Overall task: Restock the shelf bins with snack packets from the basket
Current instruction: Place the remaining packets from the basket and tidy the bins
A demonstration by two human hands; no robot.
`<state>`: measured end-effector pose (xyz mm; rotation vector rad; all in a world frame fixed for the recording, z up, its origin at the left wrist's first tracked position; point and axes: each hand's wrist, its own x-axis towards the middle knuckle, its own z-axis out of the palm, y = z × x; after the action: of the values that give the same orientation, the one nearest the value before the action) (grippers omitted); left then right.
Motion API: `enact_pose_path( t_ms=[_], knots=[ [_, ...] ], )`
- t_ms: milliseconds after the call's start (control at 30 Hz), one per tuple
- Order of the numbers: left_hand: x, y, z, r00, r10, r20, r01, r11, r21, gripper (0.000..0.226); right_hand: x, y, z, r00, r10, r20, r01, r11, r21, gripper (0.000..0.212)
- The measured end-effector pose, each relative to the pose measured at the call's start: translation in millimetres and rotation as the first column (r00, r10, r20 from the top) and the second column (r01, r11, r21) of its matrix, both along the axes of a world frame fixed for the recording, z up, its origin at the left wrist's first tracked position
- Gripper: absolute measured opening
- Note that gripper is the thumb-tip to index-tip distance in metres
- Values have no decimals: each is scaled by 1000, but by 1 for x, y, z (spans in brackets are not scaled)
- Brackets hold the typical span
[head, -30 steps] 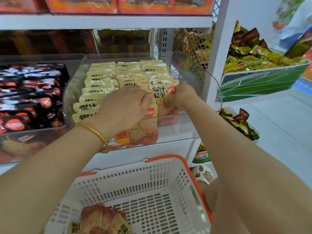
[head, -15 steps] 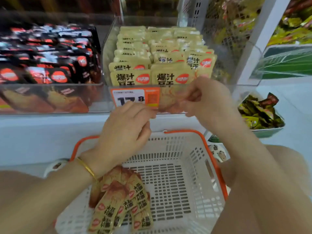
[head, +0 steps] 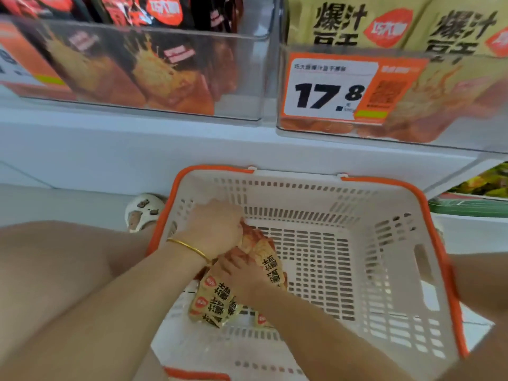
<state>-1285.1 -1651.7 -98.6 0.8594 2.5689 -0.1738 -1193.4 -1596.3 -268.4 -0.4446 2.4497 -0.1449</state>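
Note:
A white basket with an orange rim (head: 384, 243) sits in front of me below the shelf. In its left part lies a bundle of yellow snack packets (head: 270, 264) with black print. My left hand (head: 213, 228), with a gold bangle at the wrist, grips the top end of the bundle. My right hand (head: 239, 273) curls round the packets lower down. More of the same yellow packets fill the clear shelf bin (head: 316, 136) at the upper right, behind an orange price tag (head: 330, 89) reading 17.8.
To the left on the white shelf (head: 137, 141) stands a second clear bin (head: 255, 75) holding black and red packets. A sandalled foot (head: 143, 211) shows left of the basket. Green and yellow packets (head: 486, 182) sit in a lower display at the right edge.
Both hands left the shelf bin and dropped into the basket, where they now hold the yellow packets. My view tilted down and closer to the shelf front.

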Motion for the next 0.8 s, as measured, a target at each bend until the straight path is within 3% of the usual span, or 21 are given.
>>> enact_pose_path(
  t_ms=[333, 433, 533, 633, 700, 767, 800],
  knots=[
    [3, -3, -1, 994, 64, 89, -59, 997, -57, 12, 18, 24, 8, 995, -94, -43, 93, 995, -25, 49],
    [8, 2, -5, 976, 128, 174, -126, 992, -22, 14, 12, 38, 31, 941, -320, -109, 306, 944, -124, 32],
    [14, 11, -7, 901, 284, 328, -335, 935, 112, 29, 11, 53, 65, 823, -510, -249, 448, 853, -268, 30],
    [19, 24, -3, 750, 354, 559, -562, 787, 255, 38, 16, 63, 99, 737, -581, -346, 486, 810, -328, 32],
    [21, 33, 4, 717, 349, 603, -632, 691, 351, 25, 21, 71, 121, 689, -660, -300, 536, 742, -403, 33],
    [21, 39, 10, 746, 311, 589, -608, 679, 412, 11, 27, 85, 143, 678, -719, -156, 579, 652, -490, 38],
    [23, 41, 19, 776, 294, 558, -565, 718, 407, 11, 31, 93, 155, 675, -736, -55, 605, 594, -530, 43]
  ],
)
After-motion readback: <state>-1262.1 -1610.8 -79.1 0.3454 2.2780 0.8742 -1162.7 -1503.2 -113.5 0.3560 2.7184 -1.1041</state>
